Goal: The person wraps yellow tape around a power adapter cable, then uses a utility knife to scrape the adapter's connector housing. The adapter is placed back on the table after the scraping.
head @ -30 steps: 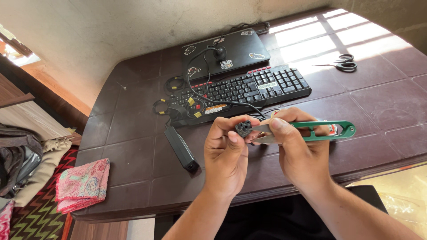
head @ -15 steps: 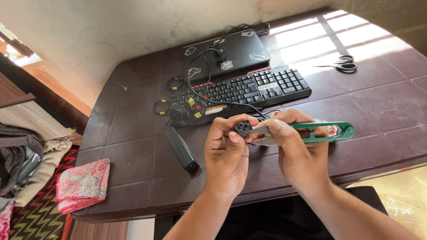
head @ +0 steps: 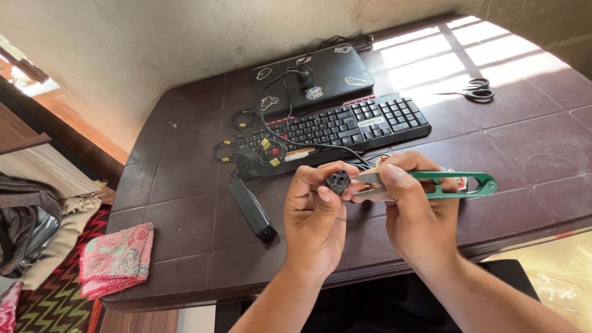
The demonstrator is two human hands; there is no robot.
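Left hand point(head: 316, 216) raised above the near edge of the dark table point(head: 530, 154), fingers curled and pinching a small black power plug point(head: 338, 181), its three-hole face turned up toward the camera. Right hand point(head: 419, 216) closed around green-handled thread snips point(head: 431, 185); thumb on top, metal blades pointing left and touching or almost touching the plug's side, contact point not clear. Plug's black cable point(head: 290, 139) runs back over a black keyboard point(head: 336, 129) toward a closed black laptop point(head: 314, 77) with stickers. Black adapter brick point(head: 251, 208) lies on the table just left of the left hand. Scissors point(head: 472, 91) sit well apart at the far right in a sun patch; folded pink cloth point(head: 117, 259) lies off the table, lower left. Judgement on handling: the plug looks light, moulded rubber or hard plastic, stiff at the head and flexible where the cable leaves it; best held by the body's flat sides, as now, keeping fingertips clear of the blade tips. The snips look springy, light and sharp; grip mid-handle.
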